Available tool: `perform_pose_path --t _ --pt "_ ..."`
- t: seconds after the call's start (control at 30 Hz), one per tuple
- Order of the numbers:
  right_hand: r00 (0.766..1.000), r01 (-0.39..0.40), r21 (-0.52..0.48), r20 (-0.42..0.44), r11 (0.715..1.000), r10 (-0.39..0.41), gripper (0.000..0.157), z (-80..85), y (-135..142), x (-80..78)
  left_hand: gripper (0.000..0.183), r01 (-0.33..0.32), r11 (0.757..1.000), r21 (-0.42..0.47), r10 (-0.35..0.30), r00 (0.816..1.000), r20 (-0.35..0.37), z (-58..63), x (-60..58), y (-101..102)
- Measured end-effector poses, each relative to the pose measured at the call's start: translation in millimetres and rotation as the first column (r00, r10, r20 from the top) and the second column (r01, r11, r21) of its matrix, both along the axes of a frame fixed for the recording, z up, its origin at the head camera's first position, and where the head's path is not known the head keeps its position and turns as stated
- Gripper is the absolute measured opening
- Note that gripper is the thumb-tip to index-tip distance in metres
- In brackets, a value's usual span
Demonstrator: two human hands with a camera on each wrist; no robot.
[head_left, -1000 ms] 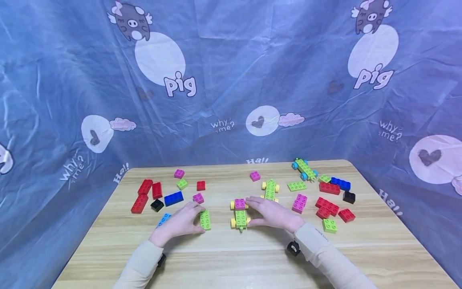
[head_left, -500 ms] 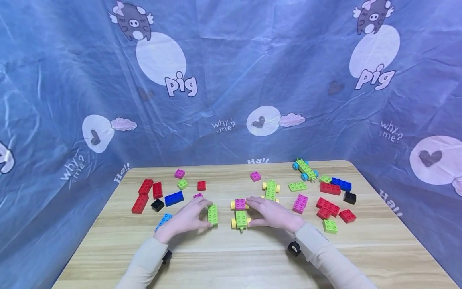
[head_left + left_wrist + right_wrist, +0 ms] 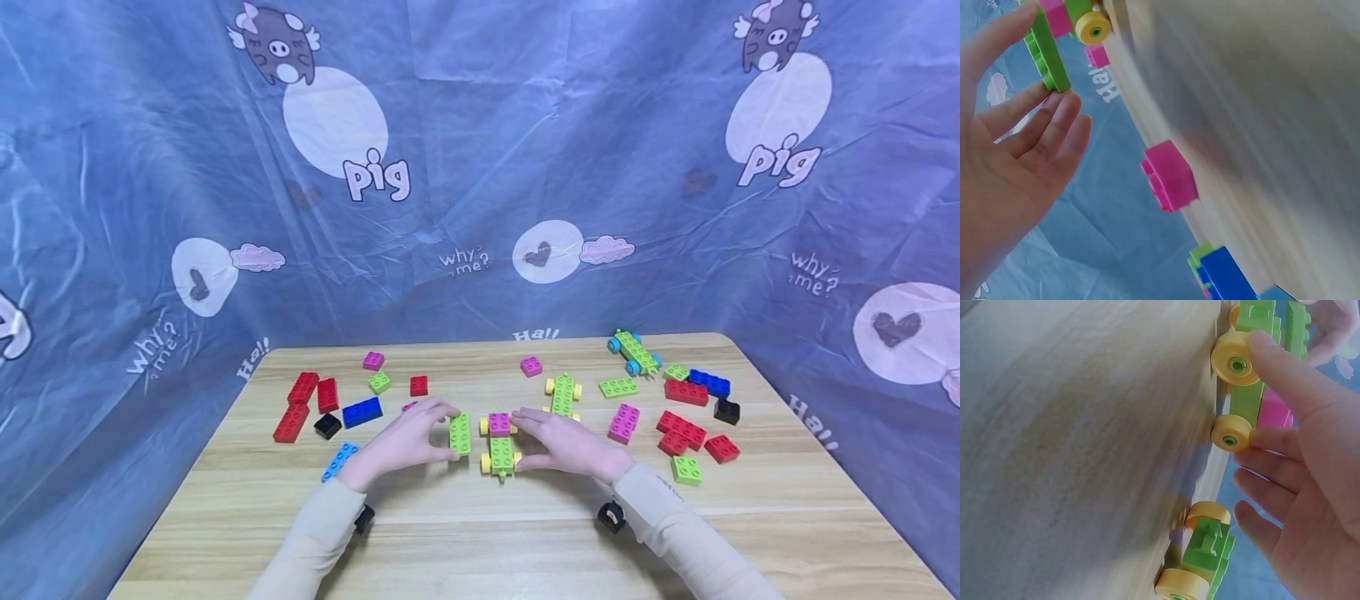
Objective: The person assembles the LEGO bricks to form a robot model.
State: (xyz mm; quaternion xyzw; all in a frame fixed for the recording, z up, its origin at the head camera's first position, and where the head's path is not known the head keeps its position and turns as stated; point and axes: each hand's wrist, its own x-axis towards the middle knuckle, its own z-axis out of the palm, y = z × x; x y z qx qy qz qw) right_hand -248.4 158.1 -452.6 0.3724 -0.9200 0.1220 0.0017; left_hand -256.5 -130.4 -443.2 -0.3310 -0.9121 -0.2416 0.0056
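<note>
My left hand (image 3: 407,439) pinches a flat lime-green building brick (image 3: 460,434) by its two ends, thumb at one and fingertips at the other. In the left wrist view the green brick (image 3: 1049,53) is raised off the table, studs facing away from the wood. Just right of it stands a toy car base (image 3: 501,456) with yellow wheels and a magenta brick (image 3: 498,424) on its far end. My right hand (image 3: 564,442) grips this car from the right; in the right wrist view the thumb lies on one yellow wheel (image 3: 1235,359) and a finger touches another.
A second yellow-wheeled base (image 3: 562,395) stands behind my right hand. A blue-wheeled base (image 3: 633,352) is at the back right. Loose bricks lie left, among them a dark blue one (image 3: 362,412) and a light blue one (image 3: 341,462). More, such as a magenta brick (image 3: 623,423), lie right.
My left hand has lifted the lime-green brick and carried it rightward, close beside the car. My right hand and the car have stayed in place.
</note>
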Motion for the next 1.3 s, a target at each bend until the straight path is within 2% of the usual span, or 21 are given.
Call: perform_pose_path --t 0.17,0.47,0.67,1.0,1.3 --pt "1.0 -0.003 0.0 -0.006 1.0 0.003 0.077 -0.1 0 -0.4 0.062 0.017 1.0 -0.001 -0.017 1.0 -0.003 6.0 -4.5 11" --pt "1.0 -0.006 0.0 0.0 1.0 0.006 0.078 -1.2 0 -0.6 0.065 0.054 0.998 -0.019 -0.055 0.998 -0.032 2.9 -13.5 25" --pt "1.0 -0.002 0.003 -0.009 1.0 0.002 0.078 -1.8 0 -0.3 0.066 0.073 0.997 0.002 -0.073 0.997 -0.011 4.1 -16.6 34" --pt "1.0 -0.012 0.005 -0.027 1.0 0.013 0.078 -4.1 0 -0.9 0.064 0.071 0.997 0.015 -0.071 0.997 0.022 5.0 -19.2 43" --pt "0.999 -0.019 -0.009 -0.042 1.0 0.019 0.077 -3.4 0 0.1 0.063 0.067 0.998 -0.008 -0.067 0.998 0.014 3.7 -21.3 47"
